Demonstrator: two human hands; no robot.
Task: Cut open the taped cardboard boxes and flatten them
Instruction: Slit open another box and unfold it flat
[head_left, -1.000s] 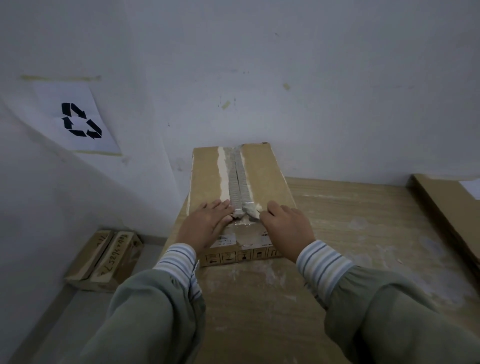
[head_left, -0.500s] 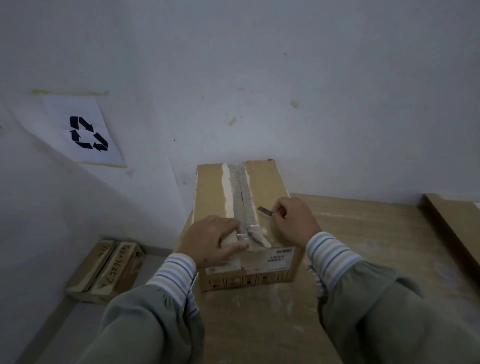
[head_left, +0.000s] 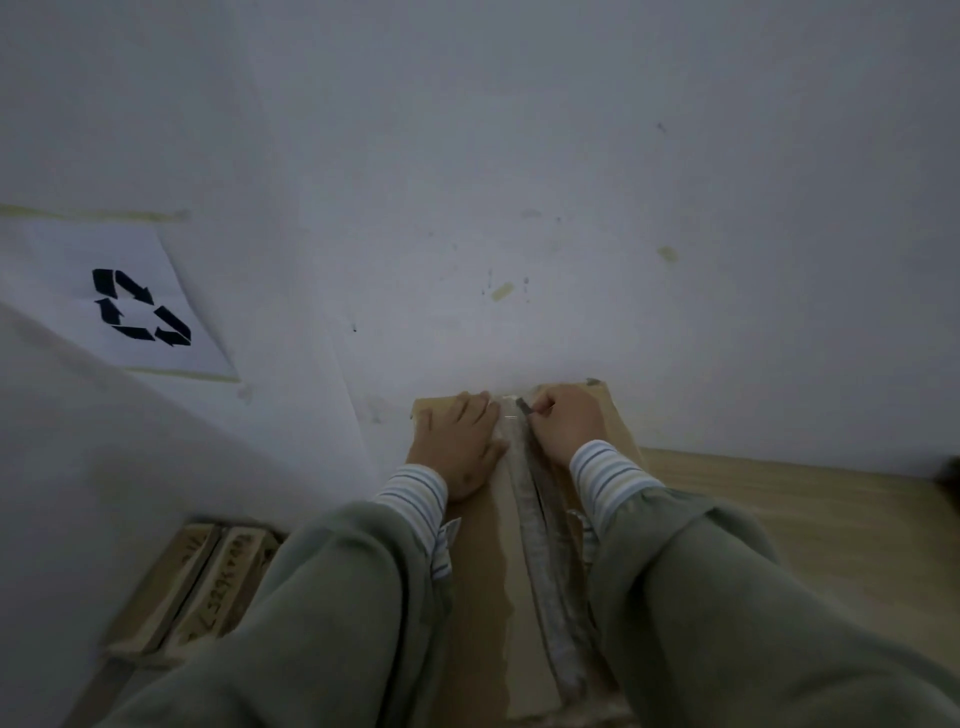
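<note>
Two hands work the far end of the cardboard box (head_left: 483, 597) on the surface (head_left: 810, 525): the left hand (head_left: 462, 447) presses flat, the right hand (head_left: 566, 426) pinches a blade (head_left: 523, 406) at the tape seam (head_left: 545, 571), whose long axis runs back toward the person.

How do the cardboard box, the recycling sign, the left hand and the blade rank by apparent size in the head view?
1. cardboard box, largest, though partly hidden by the sleeves.
2. recycling sign.
3. left hand.
4. blade, a small sliver pinched by the right hand.
The box is nearest to the camera, which inflates it.
</note>
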